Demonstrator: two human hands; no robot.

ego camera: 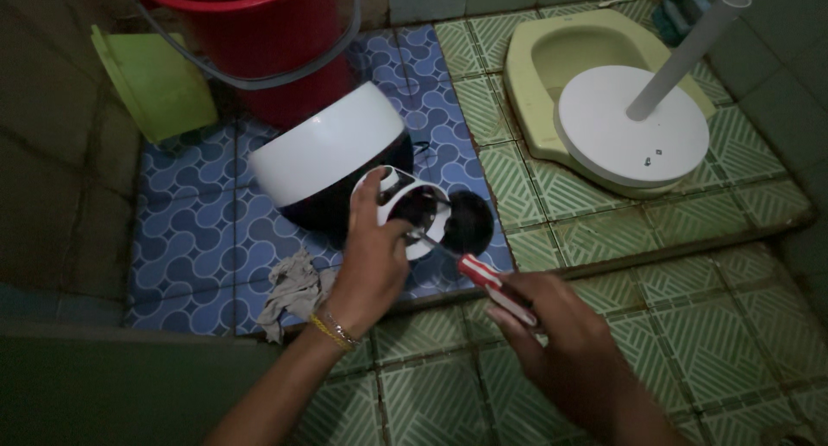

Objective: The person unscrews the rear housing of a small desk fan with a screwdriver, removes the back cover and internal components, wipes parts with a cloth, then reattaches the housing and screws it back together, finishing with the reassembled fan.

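While the left hand (373, 254) wraps around a round white housing (405, 206) with a dark inside, held above the blue patterned floor tiles (185, 230), the right hand (565, 334) is closed around a red-and-white screwdriver (487, 284); its tip reaches into the housing; just behind sits a white dome-shaped shell (323, 148); a grey rag (289, 291) lies below it; a red bucket (259, 32) and a white round base with a pole (621, 135) stand farther off.
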